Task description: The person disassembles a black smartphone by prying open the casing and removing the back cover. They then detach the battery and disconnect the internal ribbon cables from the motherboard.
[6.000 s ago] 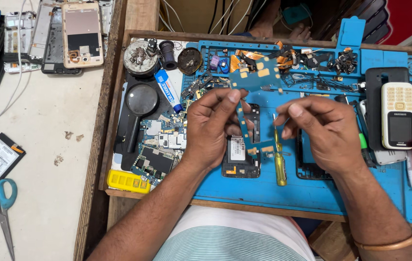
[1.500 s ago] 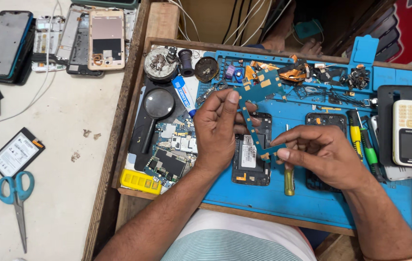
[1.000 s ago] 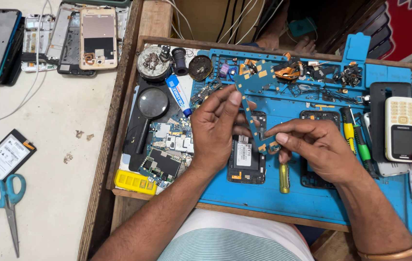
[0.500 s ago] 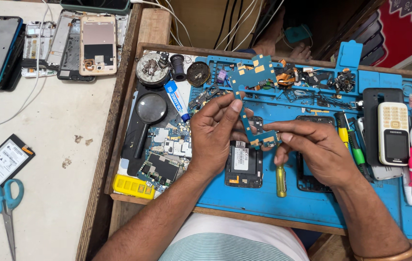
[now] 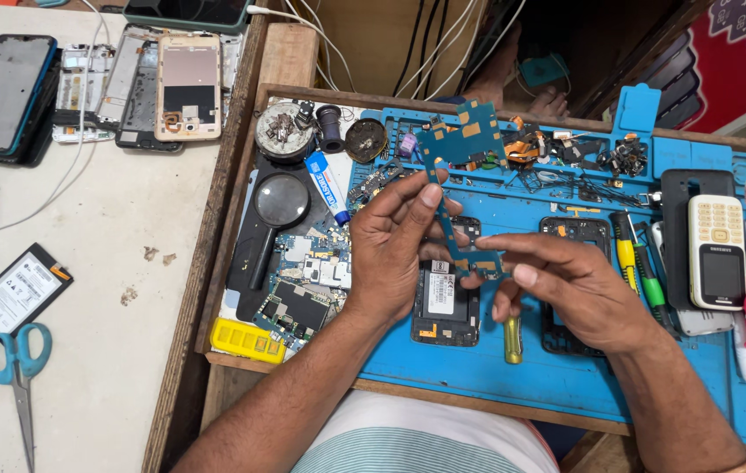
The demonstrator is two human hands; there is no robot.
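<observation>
Hands meet over the middle of the frame: the left hand [image 5: 395,250] and the right hand [image 5: 566,285] both hold a blue-green circuit board [image 5: 460,188], raised on edge above the blue work mat [image 5: 566,377]. The left grip is closed on the board, thumb and forefinger pinching its narrow strip near the middle; the right grip is closed on the board's lower end, fingertips pressed together there. The board's wide upper part stands clear of both hands, toward the top centre.

Below the hands lies an opened phone body [image 5: 445,307] flat on the mat, and just right of it a yellow-handled screwdriver [image 5: 513,340]. A wooden tray [image 5: 215,236] holds the mat and everything on it (the tray's left strip is the crowded part): a black magnifying glass [image 5: 277,206], a glue tube [image 5: 327,187], loose circuit boards [image 5: 303,280] and a yellow block [image 5: 249,340]. Small parts fill the mat's upper compartments [image 5: 566,153]. At right sits a white keypad phone [image 5: 716,252].

On the desk [image 5: 110,350] at lower left lie blue-handled scissors [image 5: 14,368] and a phone battery [image 5: 21,287].
</observation>
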